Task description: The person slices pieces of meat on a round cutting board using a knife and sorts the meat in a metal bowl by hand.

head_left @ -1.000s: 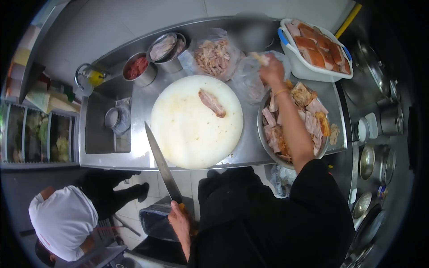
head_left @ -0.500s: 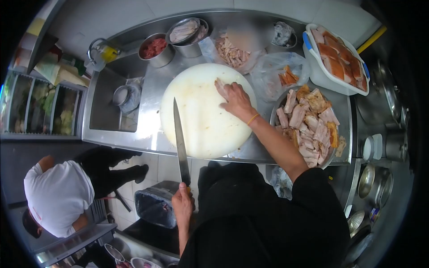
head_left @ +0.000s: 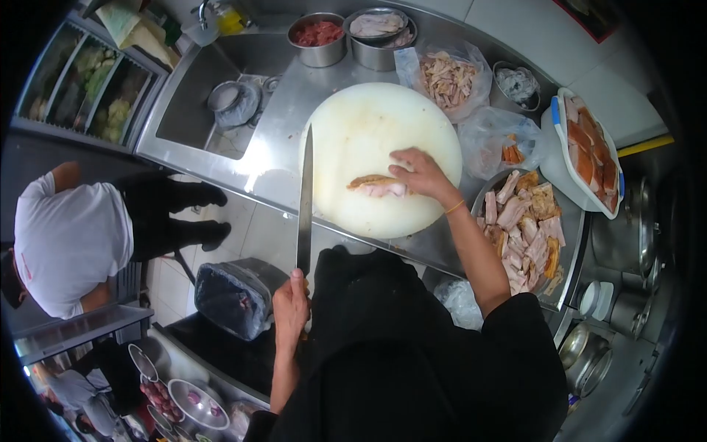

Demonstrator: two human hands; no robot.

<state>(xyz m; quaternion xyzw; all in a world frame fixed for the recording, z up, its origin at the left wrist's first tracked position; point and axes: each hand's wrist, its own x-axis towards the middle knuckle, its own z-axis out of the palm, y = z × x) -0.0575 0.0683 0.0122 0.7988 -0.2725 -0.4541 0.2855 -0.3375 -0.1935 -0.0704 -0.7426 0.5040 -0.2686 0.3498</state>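
Observation:
My left hand [head_left: 292, 303] is closed round the handle of a long-bladed knife [head_left: 305, 199], whose blade points away from me over the left edge of the board. On the round white cutting board [head_left: 353, 118] lies a piece of roast pork [head_left: 379, 187], with a browned top edge and pale meat below. My right hand [head_left: 425, 175], a yellow band at its wrist, is at the right end of the pork with fingers stretched out. Its palm side is hidden. To its right stands a metal bowl heaped with chopped pork chunks [head_left: 521, 228].
Behind the board stand a pot of red meat [head_left: 318, 37], a bowl of pale meat [head_left: 379, 29] and bags of cut meat [head_left: 448, 79]. A white tub [head_left: 567, 158] holds browned slabs. Left are a sink [head_left: 199, 110], a lined bin [head_left: 232, 298] and a person in white [head_left: 77, 236].
The pork piece has come from the far part of the board to its nearer middle. My right hand has moved towards me with it. My view has turned; the knife stays in my left hand.

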